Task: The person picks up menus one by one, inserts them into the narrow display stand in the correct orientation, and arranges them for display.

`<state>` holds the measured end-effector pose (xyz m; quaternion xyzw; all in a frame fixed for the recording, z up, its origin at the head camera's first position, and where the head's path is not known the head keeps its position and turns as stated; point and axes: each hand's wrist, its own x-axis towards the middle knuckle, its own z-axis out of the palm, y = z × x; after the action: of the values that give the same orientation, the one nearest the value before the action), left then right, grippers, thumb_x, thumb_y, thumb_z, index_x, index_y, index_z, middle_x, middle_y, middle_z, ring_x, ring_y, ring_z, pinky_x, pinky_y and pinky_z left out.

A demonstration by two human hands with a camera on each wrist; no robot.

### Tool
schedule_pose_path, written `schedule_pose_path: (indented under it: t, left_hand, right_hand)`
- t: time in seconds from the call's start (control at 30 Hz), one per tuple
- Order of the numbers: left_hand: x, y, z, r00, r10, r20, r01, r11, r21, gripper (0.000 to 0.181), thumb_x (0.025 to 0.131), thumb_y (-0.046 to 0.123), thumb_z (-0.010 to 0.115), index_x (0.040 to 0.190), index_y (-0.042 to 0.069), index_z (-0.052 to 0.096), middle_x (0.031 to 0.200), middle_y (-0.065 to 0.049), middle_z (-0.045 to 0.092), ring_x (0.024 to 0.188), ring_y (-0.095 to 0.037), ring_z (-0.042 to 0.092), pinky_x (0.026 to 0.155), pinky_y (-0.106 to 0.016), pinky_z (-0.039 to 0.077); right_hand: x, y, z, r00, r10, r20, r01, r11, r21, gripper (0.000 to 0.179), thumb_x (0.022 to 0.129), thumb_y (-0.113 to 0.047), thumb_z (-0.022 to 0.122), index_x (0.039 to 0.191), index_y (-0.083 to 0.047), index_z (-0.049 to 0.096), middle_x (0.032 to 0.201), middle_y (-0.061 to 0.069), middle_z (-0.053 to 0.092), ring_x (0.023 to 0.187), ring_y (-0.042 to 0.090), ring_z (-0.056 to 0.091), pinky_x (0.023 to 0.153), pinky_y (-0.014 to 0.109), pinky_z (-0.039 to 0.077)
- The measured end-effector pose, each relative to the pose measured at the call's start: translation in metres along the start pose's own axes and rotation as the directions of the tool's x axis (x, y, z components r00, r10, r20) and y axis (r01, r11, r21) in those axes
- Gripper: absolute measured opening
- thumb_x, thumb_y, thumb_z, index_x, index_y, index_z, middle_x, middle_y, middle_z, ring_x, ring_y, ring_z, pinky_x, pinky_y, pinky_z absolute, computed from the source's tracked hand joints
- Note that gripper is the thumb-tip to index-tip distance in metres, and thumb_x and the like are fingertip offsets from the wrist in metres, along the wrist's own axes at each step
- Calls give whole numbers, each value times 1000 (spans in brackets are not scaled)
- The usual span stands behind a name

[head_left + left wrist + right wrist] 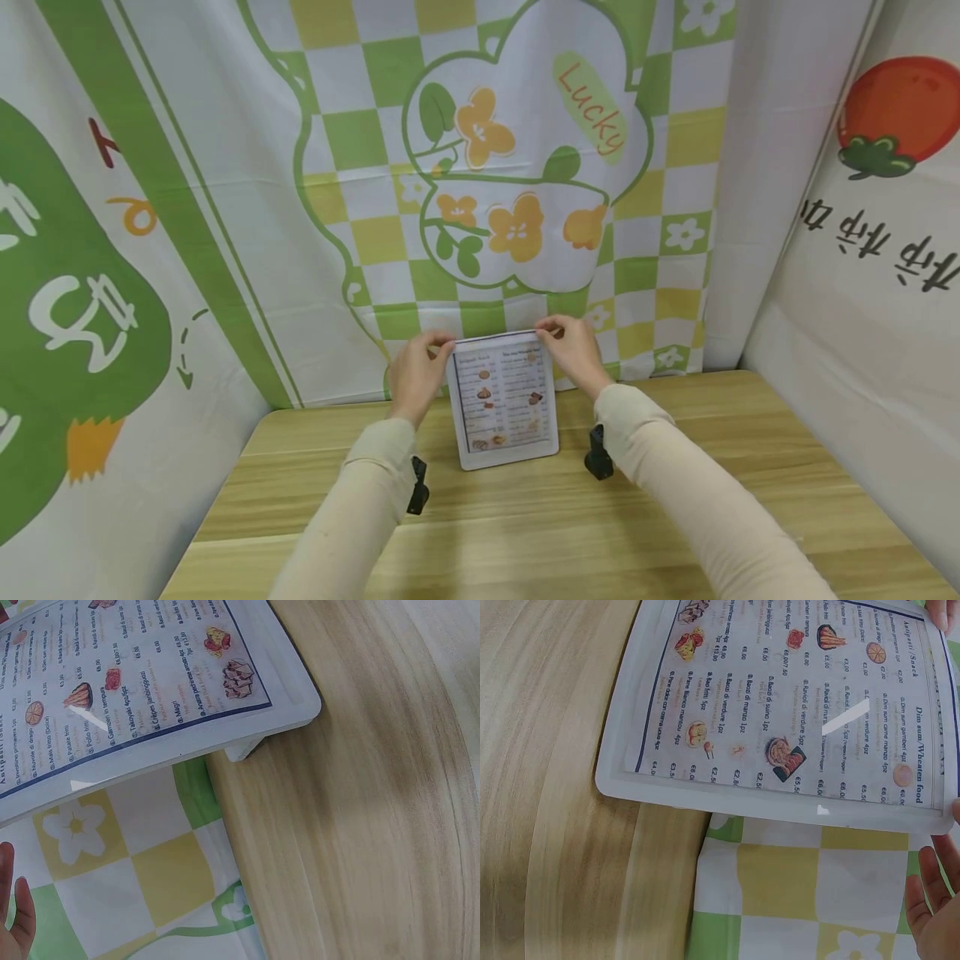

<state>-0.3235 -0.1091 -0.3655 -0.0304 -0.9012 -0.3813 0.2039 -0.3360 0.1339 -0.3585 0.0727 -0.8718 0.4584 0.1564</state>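
A white-framed menu stand (504,400) leans back near the far edge of the table, its printed page facing me. The page lists dishes and prices with small food pictures. My left hand (416,375) pinches its top left corner between thumb and fingertips. At the top right corner my right hand (576,354) has the same kind of pinch. In the left wrist view a white foot (241,748) shows behind the frame's lower part, near the wood. The right wrist view has my right hand's other fingers (930,885) extended beside the corner.
Wooden table (510,533) stretches beneath both arms. A green and yellow checked cloth (375,242) hangs close behind the menu stand. Printed white walls rise on the left and right. Black wrist cameras (598,454) hang under both forearms.
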Motion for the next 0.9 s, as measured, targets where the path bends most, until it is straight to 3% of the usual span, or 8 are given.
schedule_pose_path:
  t: [0.4, 0.7, 0.9]
  left_hand:
    - [-4, -6, 3, 1000, -2, -24, 2, 1000, 7, 23, 97, 35, 65, 111, 20, 75, 100, 1, 72, 76, -15, 63, 62, -33, 46]
    - [-12, -13, 0, 999, 6, -48, -7, 1000, -26, 28, 98, 36, 63, 119, 20, 71, 113, 4, 70, 92, -16, 64, 67, -35, 48]
    - [-20, -18, -12, 997, 57, -45, -60, 995, -77, 29, 97, 34, 65, 121, 19, 69, 118, 4, 68, 100, -19, 63, 72, -37, 49]
  right_hand:
    - [-3, 6, 0, 1000, 2, 15, -2, 1000, -28, 22, 99, -17, 63, 116, -7, 72, 110, 10, 69, 96, 25, 61, 79, 41, 50]
    - [-9, 11, -2, 999, -12, -34, 14, 998, 63, 28, 98, -13, 63, 124, -3, 67, 116, 15, 68, 105, 29, 60, 84, 43, 50]
    - [-19, 17, -9, 997, -37, -69, 46, 991, 126, 28, 98, -10, 61, 125, -2, 65, 118, 16, 67, 105, 30, 59, 84, 41, 50]
